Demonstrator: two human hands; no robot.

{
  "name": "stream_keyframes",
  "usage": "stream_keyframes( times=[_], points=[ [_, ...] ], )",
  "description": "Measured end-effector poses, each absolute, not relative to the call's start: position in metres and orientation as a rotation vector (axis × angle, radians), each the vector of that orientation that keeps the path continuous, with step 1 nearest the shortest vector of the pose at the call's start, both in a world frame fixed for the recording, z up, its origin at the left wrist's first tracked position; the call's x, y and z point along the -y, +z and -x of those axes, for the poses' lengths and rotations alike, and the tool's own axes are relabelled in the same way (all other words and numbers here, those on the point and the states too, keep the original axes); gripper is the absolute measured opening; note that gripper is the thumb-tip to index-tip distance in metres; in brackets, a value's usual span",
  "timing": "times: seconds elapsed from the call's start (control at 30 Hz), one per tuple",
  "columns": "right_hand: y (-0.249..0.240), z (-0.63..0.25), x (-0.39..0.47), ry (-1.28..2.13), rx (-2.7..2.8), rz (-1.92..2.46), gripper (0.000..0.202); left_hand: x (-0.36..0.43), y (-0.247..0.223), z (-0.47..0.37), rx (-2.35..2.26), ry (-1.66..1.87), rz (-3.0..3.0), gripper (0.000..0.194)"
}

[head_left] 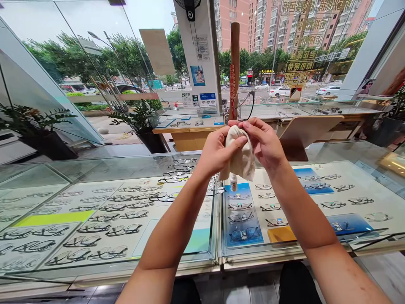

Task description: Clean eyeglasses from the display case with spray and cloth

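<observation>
I see a glass-topped worktop (95, 169). A small white bottle (233, 183) stands on it. Rows of spectacles (123, 229) show beneath the glass.

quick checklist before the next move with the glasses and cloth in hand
1. Left hand gripping the cloth: ok, its thumb lies over the fabric.
2. Held glasses supported: ok, they stick up above the two hands.
3. Right hand in position: ok, fingers closed at the cloth's upper edge.
4. Lenses free of smudges: cannot tell at this size.
5. White bottle upright: ok.
</observation>
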State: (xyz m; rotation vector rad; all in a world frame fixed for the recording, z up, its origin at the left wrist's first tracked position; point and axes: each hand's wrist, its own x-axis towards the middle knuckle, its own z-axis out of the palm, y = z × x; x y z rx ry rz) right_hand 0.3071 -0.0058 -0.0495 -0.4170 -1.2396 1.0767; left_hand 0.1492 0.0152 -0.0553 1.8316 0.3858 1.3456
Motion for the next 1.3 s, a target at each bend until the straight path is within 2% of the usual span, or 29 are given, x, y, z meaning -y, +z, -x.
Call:
stream_keyframes(
  times=[0.17, 0.5, 1.0, 1.2, 1.3],
  points=[
    [-0.049, -0.304, 0.008, 1.078, 1.239, 0.421, 0.033, -0.017, -0.054, -0.15, -0.41, 1.484, -1.851, 0.051],
    [-0.05, -0.319, 0.004, 1.152, 1.343, 0.441, 0.032, -0.026, -0.042, -0.119, -0.355, 1.026, -1.906, 0.054],
    [-0.046, -0.33, 0.007, 1.109, 1.748, 0.676, 0.031, -0.033, -0.039, -0.112, -0.404, 1.307, -1.663, 0.056],
    [-0.046, -0.33, 0.008, 1.186, 1.669, 0.664, 0.034, -0.028, -0.031, -0.105, -0.336, 1.215, -1.761, 0.048],
    [-0.046, -0.33, 0.009, 1.22, 1.627, 0.658, 0.036, -0.024, -0.031, -0.107, -0.304, 1.161, -1.801, 0.053]
  ],
)
